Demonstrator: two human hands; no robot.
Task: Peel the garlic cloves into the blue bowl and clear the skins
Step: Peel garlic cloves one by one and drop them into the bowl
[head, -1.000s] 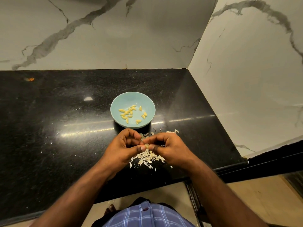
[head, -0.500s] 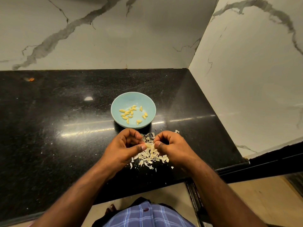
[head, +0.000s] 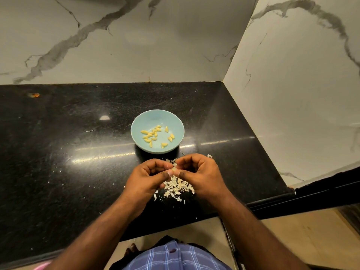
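A blue bowl (head: 139, 123) stands on the black counter and holds several peeled yellow garlic cloves (head: 151, 135). Just in front of it, my left hand (head: 148, 178) and my right hand (head: 200, 175) meet fingertip to fingertip, both pinching one small garlic clove (head: 174, 169) between thumbs and fingers. Under and between the hands lies a heap of pale garlic skins (head: 178, 188), partly hidden by my fingers.
The black counter (head: 68, 152) ends at marble walls behind and on the right. Its front edge runs close below my forearms. Small skin flecks are scattered left of the heap. A tiny scrap (head: 90, 130) lies left of the bowl, and an orange speck (head: 34, 95) far left.
Both hands stay over the skin heap, working the same clove. The fingertips parted slightly half a second ago and are pressed together again now.
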